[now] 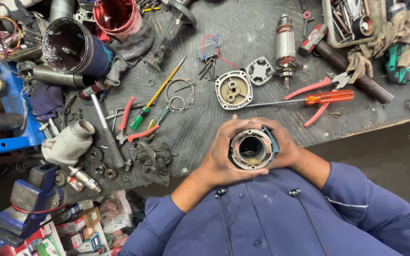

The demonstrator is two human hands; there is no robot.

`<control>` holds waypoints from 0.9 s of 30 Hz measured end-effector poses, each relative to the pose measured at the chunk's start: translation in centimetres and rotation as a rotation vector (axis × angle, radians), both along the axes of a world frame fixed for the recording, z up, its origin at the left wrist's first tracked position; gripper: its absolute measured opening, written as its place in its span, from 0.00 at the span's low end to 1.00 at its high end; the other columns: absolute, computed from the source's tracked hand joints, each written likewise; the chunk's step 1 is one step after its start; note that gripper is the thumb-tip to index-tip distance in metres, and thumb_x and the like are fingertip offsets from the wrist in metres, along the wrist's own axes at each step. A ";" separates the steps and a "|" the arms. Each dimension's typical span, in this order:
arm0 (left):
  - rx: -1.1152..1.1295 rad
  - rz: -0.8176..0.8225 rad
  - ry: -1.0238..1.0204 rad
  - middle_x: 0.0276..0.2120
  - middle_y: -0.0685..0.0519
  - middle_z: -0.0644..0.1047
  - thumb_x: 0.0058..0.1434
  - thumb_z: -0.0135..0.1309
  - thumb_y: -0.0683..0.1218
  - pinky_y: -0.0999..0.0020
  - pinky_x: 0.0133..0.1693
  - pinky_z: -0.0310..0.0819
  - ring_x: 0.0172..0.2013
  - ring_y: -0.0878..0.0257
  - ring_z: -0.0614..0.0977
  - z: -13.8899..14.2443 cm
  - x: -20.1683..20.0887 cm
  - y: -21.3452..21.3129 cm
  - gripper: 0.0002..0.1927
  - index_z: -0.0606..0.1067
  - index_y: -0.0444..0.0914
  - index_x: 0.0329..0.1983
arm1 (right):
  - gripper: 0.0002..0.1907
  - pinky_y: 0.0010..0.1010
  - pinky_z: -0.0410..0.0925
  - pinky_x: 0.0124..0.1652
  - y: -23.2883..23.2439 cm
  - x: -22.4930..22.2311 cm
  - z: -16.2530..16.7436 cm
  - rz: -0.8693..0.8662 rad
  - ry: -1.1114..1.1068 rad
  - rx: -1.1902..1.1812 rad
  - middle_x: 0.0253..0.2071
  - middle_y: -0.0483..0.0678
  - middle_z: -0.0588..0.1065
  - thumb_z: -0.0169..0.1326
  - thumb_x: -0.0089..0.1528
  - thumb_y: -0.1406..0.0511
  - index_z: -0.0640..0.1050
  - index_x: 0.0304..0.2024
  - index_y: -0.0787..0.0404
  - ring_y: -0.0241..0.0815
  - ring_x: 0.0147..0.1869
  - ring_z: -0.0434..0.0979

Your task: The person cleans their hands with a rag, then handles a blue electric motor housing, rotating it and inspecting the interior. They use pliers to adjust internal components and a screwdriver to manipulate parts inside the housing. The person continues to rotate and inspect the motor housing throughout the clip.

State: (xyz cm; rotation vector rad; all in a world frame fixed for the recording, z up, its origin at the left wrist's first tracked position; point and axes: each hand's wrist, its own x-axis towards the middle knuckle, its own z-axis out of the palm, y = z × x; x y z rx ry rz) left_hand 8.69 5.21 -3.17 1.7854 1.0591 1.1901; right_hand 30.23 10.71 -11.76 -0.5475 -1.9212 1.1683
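Observation:
Both my hands hold a cylindrical power-tool motor housing (252, 150) close to my chest, its open round end facing up at me. My left hand (218, 159) wraps its left side and my right hand (284, 146) cups its right side. Just beyond the hands, on the dark workbench (243, 28), lie a round metal end cap (234, 89) and a grey bearing plate (260, 71). A wound armature (285, 43) lies further back. An orange-handled screwdriver (329, 97) and red-handled pliers (309, 87) lie to the right of the cap.
A hammer (108, 130), a green-and-yellow screwdriver (155, 97) and a dark rag (153, 156) lie at the left. A red bucket (117, 16) and a dark can (72, 45) stand at the back left. A blue vise (32, 194) is near left, a parts tray (329, 26) back right.

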 end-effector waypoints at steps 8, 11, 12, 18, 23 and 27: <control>-0.115 -0.149 -0.122 0.77 0.38 0.54 0.43 0.79 0.49 0.51 0.76 0.58 0.77 0.46 0.61 -1.3 -2.6 0.3 0.72 0.40 0.41 0.80 | 0.57 0.47 0.71 0.66 0.4 -0.6 1.2 0.110 0.126 -0.053 0.65 0.61 0.69 0.78 0.44 0.59 0.59 0.68 0.58 0.56 0.70 0.73; -0.154 -0.097 -0.015 0.75 0.41 0.61 0.42 0.79 0.48 0.52 0.75 0.58 0.76 0.47 0.63 -1.1 -2.7 -0.6 0.66 0.50 0.38 0.79 | 0.58 0.48 0.70 0.66 0.5 -0.7 1.4 0.120 0.133 -0.049 0.65 0.61 0.69 0.78 0.43 0.59 0.58 0.68 0.58 0.56 0.70 0.72; -0.174 -0.082 0.026 0.74 0.42 0.64 0.42 0.79 0.48 0.53 0.75 0.60 0.75 0.48 0.65 -1.1 -2.7 -1.0 0.63 0.55 0.38 0.78 | 0.57 0.47 0.70 0.66 0.4 -0.7 1.5 0.114 0.121 -0.033 0.65 0.61 0.69 0.78 0.44 0.59 0.58 0.68 0.58 0.56 0.70 0.72; -0.222 -0.048 0.008 0.74 0.44 0.65 0.46 0.76 0.48 0.56 0.74 0.62 0.75 0.49 0.67 -1.3 -2.7 -2.4 0.56 0.59 0.37 0.76 | 0.57 0.49 0.69 0.67 0.0 -0.5 1.6 0.155 0.154 -0.069 0.66 0.62 0.67 0.77 0.44 0.58 0.59 0.69 0.58 0.58 0.71 0.71; -0.261 -0.072 -0.041 0.75 0.43 0.63 0.51 0.73 0.48 0.55 0.75 0.59 0.76 0.49 0.65 -1.5 -2.6 -3.1 0.54 0.57 0.38 0.78 | 0.57 0.50 0.69 0.67 -0.1 -0.3 1.9 0.199 0.160 -0.028 0.68 0.63 0.65 0.77 0.46 0.59 0.57 0.70 0.56 0.60 0.74 0.68; -0.289 -0.087 -0.048 0.76 0.44 0.62 0.52 0.71 0.47 0.54 0.76 0.58 0.77 0.48 0.64 -1.4 -2.6 -3.4 0.53 0.56 0.38 0.78 | 0.57 0.51 0.66 0.69 -0.3 -0.3 2.6 0.205 0.151 -0.034 0.68 0.61 0.66 0.78 0.46 0.60 0.59 0.70 0.55 0.60 0.75 0.66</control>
